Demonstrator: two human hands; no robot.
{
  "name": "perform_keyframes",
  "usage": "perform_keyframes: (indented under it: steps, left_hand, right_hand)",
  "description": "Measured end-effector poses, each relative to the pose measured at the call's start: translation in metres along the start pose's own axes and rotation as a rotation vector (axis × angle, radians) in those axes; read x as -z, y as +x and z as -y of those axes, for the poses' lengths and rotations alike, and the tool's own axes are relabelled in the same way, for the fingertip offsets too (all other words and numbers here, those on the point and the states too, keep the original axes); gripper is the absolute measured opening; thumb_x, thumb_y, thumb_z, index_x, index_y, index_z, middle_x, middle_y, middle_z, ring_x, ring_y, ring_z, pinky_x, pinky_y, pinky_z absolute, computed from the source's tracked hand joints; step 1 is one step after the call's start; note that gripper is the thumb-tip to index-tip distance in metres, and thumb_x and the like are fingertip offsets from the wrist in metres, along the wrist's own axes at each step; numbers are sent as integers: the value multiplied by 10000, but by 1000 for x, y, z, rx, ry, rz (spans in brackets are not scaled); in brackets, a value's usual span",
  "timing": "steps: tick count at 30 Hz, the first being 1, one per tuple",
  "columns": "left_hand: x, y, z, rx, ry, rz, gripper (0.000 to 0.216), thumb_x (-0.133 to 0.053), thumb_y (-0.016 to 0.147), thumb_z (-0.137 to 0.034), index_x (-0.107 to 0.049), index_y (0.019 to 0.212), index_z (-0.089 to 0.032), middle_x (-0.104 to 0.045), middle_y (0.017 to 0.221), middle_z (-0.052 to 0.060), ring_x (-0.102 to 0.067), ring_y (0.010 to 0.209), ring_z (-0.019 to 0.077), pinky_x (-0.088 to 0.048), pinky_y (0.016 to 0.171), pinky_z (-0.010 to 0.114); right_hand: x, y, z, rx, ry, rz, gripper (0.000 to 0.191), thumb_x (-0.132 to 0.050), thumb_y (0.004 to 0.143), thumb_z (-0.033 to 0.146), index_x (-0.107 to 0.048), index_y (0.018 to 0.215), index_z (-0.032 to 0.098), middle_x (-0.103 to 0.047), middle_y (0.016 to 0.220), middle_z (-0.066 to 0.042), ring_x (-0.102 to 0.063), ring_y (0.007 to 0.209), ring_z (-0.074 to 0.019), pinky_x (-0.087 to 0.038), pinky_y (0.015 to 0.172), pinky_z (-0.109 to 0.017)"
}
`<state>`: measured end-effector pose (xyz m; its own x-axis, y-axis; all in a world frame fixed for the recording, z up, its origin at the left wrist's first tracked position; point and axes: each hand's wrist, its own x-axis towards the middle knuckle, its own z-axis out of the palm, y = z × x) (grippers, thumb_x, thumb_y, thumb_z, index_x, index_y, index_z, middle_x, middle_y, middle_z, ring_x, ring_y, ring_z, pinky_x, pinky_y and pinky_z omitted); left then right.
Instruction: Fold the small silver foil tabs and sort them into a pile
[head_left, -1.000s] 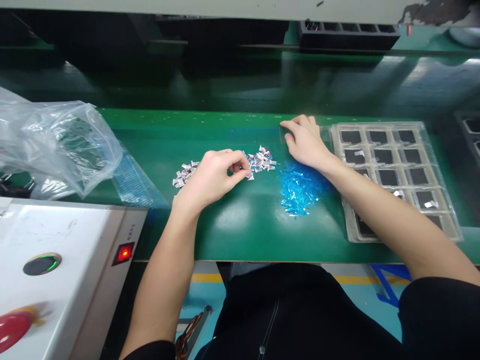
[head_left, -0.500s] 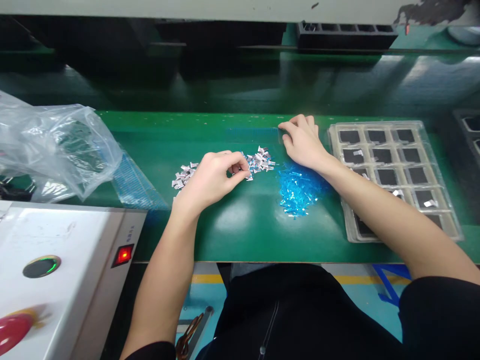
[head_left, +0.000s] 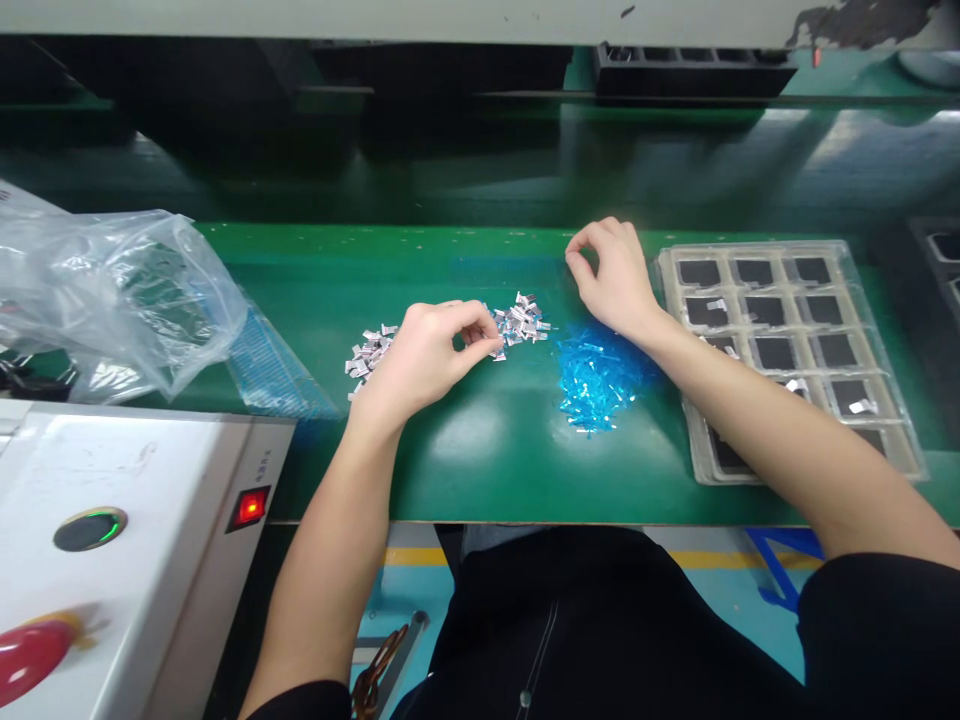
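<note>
My left hand [head_left: 442,350] is closed in a pinch at the pile of small white-and-blue pieces [head_left: 519,322]; what its fingertips hold, if anything, is too small to make out. More such pieces [head_left: 367,352] lie to the left of that hand. My right hand [head_left: 609,268] has thumb and forefinger pressed together at the right end of a thin clear blue-tinted sheet [head_left: 510,268] lying flat on the green bench. Whatever sits in this pinch cannot be made out. Below the right wrist is a heap of shiny blue film strips [head_left: 596,380].
To the right a clear plastic tray [head_left: 793,255] holds dark square parts in its compartments, partly under my right forearm. A clear plastic bag [head_left: 150,300] lies at left, above a white machine box [head_left: 142,480] with a lit red switch [head_left: 249,508]. A black divided bin [head_left: 694,75] stands at the back.
My right hand has shifted slightly right, its thumb and forefinger closing into a pinch. The left hand has stayed at the pile nearly unchanged.
</note>
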<state>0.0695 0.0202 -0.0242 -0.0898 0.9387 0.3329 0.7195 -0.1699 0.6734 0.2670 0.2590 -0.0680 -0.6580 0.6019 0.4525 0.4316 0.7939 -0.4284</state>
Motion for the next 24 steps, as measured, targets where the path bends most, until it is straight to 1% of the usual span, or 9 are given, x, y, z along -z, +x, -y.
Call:
perform_keyframes:
  steps: [2, 5, 8, 10, 15, 19, 24]
  left_hand:
    - [-3, 1, 1, 29, -62, -76, 127, -778, 970, -281, -769, 861, -216, -839, 886, 20, -783, 829, 193, -609, 802, 312]
    - [-9, 3, 4, 71, -165, -157, 170, -827, 937, -339, -776, 845, -206, -846, 879, 39, -792, 817, 204, -642, 798, 327]
    - [-15, 5, 5, 78, -228, -181, 172, -847, 914, -349, -791, 847, -202, -844, 865, 42, -784, 786, 197, -644, 776, 320]
    - [-18, 6, 5, 74, -238, -178, 157, -843, 917, -342, -799, 857, -203, -844, 866, 40, -784, 791, 195, -641, 781, 316]
    - [-20, 5, 4, 73, -186, -153, 139, -818, 941, -325, -796, 868, -209, -843, 879, 32, -776, 804, 189, -627, 795, 308]
    - [-19, 5, 3, 34, -128, -133, 126, -799, 960, -301, -790, 870, -214, -836, 873, 19, -761, 792, 177, -604, 790, 294]
    - [-19, 5, 2, 16, -82, -109, 118, -781, 978, -282, -783, 879, -220, -831, 871, 9, -761, 798, 173, -588, 793, 287]
  right_hand:
    - [3, -3, 11, 48, 112, -64, 225, -584, 1135, 441, -714, 1060, 274, -737, 1120, -141, -680, 1142, -394, -573, 1104, -674]
    - [11, -13, 36, 167, 321, -118, 238, -576, 1150, 452, -720, 1074, 278, -767, 1055, -92, -734, 1017, -323, -625, 1022, -579]
    - [17, -24, 60, 293, 435, -106, 232, -577, 1156, 434, -729, 1092, 269, -805, 1060, -71, -768, 995, -286, -636, 971, -517]
    - [18, -30, 69, 359, 467, -63, 205, -589, 1150, 396, -729, 1089, 260, -824, 1081, -71, -784, 1020, -279, -637, 951, -488]
    - [15, -34, 70, 414, 466, 35, 145, -604, 1135, 295, -726, 1081, 238, -823, 1041, -62, -779, 939, -246, -629, 875, -424]
    - [14, -34, 70, 469, 469, 42, 123, -607, 1127, 233, -716, 1070, 222, -808, 1023, -65, -759, 939, -239, -617, 850, -409]
    - [12, -33, 71, 493, 453, 33, 117, -618, 1124, 220, -703, 1043, 223, -790, 992, -55, -727, 933, -241, -603, 853, -423]
